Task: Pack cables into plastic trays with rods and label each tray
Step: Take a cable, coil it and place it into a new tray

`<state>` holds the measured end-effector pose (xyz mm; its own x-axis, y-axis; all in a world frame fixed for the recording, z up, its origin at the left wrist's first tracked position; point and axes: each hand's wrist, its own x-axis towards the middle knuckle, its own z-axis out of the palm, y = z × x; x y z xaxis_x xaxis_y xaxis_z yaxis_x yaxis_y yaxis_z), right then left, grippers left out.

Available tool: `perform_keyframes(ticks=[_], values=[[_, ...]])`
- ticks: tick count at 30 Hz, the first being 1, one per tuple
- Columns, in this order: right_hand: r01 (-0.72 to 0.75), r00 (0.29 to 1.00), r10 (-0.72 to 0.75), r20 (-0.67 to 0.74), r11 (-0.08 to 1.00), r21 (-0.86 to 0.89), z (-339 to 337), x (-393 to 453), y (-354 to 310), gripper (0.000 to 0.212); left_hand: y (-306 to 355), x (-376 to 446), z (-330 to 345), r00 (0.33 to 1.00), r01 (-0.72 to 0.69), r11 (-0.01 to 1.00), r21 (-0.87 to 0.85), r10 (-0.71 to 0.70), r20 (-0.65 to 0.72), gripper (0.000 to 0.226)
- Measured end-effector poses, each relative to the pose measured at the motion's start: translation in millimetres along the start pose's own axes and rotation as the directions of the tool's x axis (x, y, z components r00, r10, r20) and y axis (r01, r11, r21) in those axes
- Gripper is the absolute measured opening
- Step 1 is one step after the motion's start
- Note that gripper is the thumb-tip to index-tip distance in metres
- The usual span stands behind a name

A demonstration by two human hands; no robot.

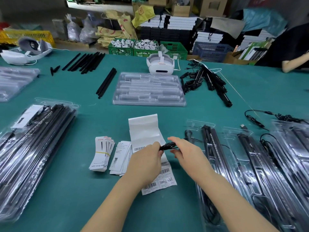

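A small bundled black cable hangs between my two hands above a strip of barcode labels on the green table. My left hand pinches its left end and my right hand pinches its right end. Several clear plastic trays with black rods and cables lie overlapping on the right. A stack of filled trays sits on the left. An empty clear tray lies further back in the middle.
Paper insert cards lie left of the labels. Loose black rods and a pile of black cabled parts lie at the back, with two white headsets. Another person's arm shows at far right. Crates and boxes stand beyond.
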<state>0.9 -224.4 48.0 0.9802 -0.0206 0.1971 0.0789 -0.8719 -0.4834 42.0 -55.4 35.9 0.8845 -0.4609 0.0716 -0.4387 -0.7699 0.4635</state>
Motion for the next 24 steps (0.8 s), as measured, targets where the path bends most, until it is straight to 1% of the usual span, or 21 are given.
perform_keyframes(ticks=[3, 6, 8, 10, 12, 15, 16, 18, 20, 22, 24], values=[[-0.020, 0.999, 0.020, 0.025, 1.000, 0.001, 1.3, 3.4, 5.1, 0.020, -2.9, 0.5, -0.3, 0.999, -0.022, 0.999, 0.032, 0.021, 0.028, 0.019], [-0.023, 0.996, 0.025, 0.089, 0.999, -0.029, 0.8, 4.6, 9.8, 0.016, -3.6, 0.5, -1.0, 0.995, -0.061, 0.998, 0.025, 0.059, 0.077, 0.023], [-0.015, 0.995, 0.020, 0.101, 0.999, -0.051, -0.1, 4.4, 10.9, 0.015, -3.7, -0.4, -1.3, 0.992, -0.082, 0.997, 0.013, 0.081, 0.095, 0.029], [0.005, 0.994, 0.003, 0.111, 0.998, -0.070, -2.5, 2.9, 11.4, 0.015, -1.0, 1.3, -1.9, 0.990, -0.091, 0.995, 0.036, 0.087, 0.107, 0.034], [0.018, 0.992, -0.007, 0.127, 0.996, -0.090, -5.9, 1.4, 11.4, 0.016, 4.2, 6.3, -4.7, 0.989, -0.090, 0.994, 0.060, 0.082, 0.122, 0.034], [0.016, 0.988, 0.003, 0.156, 0.992, -0.122, -12.9, 2.1, 12.2, 0.019, 16.0, 12.6, -8.7, 0.984, -0.133, 0.990, 0.051, 0.126, 0.124, 0.021], [0.020, 0.986, 0.000, 0.166, 0.992, -0.121, -14.8, 2.1, 11.6, 0.022, 20.3, 14.0, -9.8, 0.982, -0.154, 0.985, 0.076, 0.144, 0.121, 0.018], [0.045, 0.983, -0.027, 0.180, 0.994, -0.096, -16.9, 2.4, 9.3, 0.027, 28.0, 18.7, -11.1, 0.976, -0.189, 0.963, 0.193, 0.164, 0.141, 0.020], [0.050, 0.985, -0.041, 0.165, 0.998, -0.047, -18.2, 3.8, 7.5, 0.030, 33.1, 26.1, -11.8, 0.974, -0.185, 0.944, 0.274, 0.138, 0.182, 0.022], [0.027, 0.991, -0.027, 0.130, 1.000, 0.003, -19.0, 4.7, 9.8, 0.029, 36.1, 33.1, -13.7, 0.969, -0.166, 0.952, 0.259, 0.108, 0.223, 0.023], [-0.003, 0.998, -0.001, 0.068, 0.999, 0.053, -18.8, 3.9, 12.4, 0.027, 37.2, 36.9, -14.6, 0.965, -0.139, 0.976, 0.168, 0.095, 0.244, 0.024]])
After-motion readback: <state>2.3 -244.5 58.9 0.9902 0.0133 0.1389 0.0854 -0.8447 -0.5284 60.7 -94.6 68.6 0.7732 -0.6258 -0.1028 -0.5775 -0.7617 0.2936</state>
